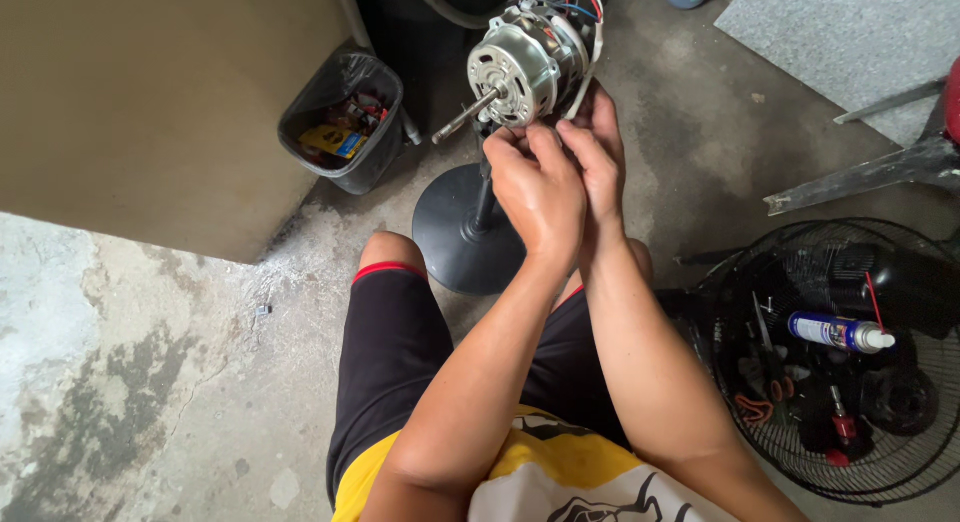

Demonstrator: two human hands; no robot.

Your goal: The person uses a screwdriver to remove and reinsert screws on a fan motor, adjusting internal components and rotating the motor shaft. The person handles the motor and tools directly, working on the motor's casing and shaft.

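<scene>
Both hands up at the fan motor [522,64] — left hand [540,187] and right hand [600,152] pressed side by side, fingers bunched just under the housing; can't tell what they pinch. Shaft [462,115] sticks out left of fingertips, round stand base [455,232] below — spray can [838,332] well right.

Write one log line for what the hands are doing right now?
left hand: fingertips at fan motor underside | right hand: beside it, touching motor | motor: bare, on stand | nearby: spray can in fan guard, bin

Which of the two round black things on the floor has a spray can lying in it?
The wire fan guard at right holds the spray can. The other, the solid stand base under the motor, holds nothing.
</scene>
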